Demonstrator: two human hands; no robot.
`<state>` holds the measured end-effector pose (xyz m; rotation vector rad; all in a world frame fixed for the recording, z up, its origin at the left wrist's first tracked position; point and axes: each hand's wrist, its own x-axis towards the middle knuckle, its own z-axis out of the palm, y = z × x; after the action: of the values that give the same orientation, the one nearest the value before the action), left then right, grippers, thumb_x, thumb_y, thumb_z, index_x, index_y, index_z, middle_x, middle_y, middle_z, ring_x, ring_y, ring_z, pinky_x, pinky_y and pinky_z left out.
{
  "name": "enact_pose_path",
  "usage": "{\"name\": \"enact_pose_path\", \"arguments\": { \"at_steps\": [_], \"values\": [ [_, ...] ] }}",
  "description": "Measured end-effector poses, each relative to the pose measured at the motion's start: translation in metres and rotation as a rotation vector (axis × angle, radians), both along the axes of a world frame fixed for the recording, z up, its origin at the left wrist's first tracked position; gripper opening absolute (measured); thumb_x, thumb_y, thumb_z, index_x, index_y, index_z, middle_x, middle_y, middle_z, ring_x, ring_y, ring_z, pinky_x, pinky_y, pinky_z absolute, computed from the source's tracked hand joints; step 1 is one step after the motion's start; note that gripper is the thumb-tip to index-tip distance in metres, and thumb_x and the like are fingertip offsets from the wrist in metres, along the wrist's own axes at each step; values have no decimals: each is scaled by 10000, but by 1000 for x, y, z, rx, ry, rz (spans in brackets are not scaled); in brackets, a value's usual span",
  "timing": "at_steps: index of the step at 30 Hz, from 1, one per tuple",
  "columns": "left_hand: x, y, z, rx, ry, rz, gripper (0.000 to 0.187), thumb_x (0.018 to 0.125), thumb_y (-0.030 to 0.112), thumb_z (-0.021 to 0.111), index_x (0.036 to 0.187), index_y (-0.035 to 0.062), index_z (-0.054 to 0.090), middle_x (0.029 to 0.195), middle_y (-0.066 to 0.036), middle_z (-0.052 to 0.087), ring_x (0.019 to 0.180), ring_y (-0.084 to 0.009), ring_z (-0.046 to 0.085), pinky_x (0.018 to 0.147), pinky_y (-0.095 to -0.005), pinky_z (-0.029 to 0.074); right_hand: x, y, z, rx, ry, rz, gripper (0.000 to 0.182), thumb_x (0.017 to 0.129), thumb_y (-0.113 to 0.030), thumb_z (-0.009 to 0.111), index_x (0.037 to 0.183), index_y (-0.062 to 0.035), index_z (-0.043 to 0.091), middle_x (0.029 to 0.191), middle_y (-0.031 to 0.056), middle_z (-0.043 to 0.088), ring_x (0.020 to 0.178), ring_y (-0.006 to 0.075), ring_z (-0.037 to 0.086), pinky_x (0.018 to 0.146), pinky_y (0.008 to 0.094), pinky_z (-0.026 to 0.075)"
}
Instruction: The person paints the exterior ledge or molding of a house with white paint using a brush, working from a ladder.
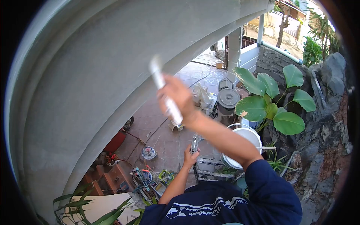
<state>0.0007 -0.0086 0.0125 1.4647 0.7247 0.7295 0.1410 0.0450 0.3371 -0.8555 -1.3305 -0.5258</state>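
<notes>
My right hand [177, 95] is raised in front of the curved grey wall [93, 67], its fingers wrapped round a white-handled paintbrush [159, 79]. Motion blurs the brush, and its pale tip points up and left, overlapping the wall in this view. Lower down, my left hand [190, 157] is closed on a paint-spattered grey bar [195, 142], close beside the top of a spattered ladder [215, 174]. Under my right forearm hangs or stands a white bucket [250, 137], partly covered by the arm, with a thin stick across its rim.
A large-leaved plant [288, 123] and a rough rock wall [318, 150] rise at the right. Far below, the tiled floor [165, 140] holds a lidded grey bin [228, 99], a small paint pail [149, 152] and a pile of tools [144, 178]. Long leaves [108, 215] reach in at lower left.
</notes>
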Motion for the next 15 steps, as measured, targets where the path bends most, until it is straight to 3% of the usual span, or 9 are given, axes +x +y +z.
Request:
{"name": "enact_pose_path", "arguments": {
  "at_steps": [1,4,5,9,13,15],
  "values": [
    [-1,-1,-4,10,-7,2,231,714,187,640,884,37,598,765,-26,604,691,-119,557,643,-283,458,-34,-20,2,-15,-30,149,148,655,-47,698,783,-69,627,1060,205,626,883,348,640,763,385,534],
    [-8,0,-4,-202,36,-47,209,727,161,633,892,36,605,752,-16,590,682,-113,541,643,-283,450,-107,-63,-16,-123,-215,673,150,714,-87,688,824,-48,595,1163,246,583,1073,365,581,820,387,532],
    [-8,-1,11,10,-1,-67,197,732,145,635,894,38,607,749,-8,579,681,-107,531,643,-283,443,-122,-78,-24,-166,-243,748,132,733,-78,673,816,-29,583,1189,251,577,1095,387,575,860,389,534],
    [-8,-4,14,-87,36,-56,250,721,180,665,905,21,605,781,-18,593,683,-115,536,641,-288,449,-115,-118,-51,-138,-134,715,138,722,-41,699,785,-7,581,1231,272,563,1054,400,617,847,421,551],
    [3,-16,16,-492,-316,105,246,714,176,661,903,28,606,792,-22,600,698,-109,539,664,-274,450,-53,-151,-84,-302,199,405,118,786,-17,714,851,-47,620,1195,235,609,993,342,659,814,398,548],
    [6,-10,5,-336,-195,57,235,708,163,650,898,33,606,793,-24,602,705,-106,541,672,-266,447,-17,-181,-83,-393,369,237,116,821,-16,699,884,-50,608,1141,217,638,965,284,663,782,359,538]
  ]
}}
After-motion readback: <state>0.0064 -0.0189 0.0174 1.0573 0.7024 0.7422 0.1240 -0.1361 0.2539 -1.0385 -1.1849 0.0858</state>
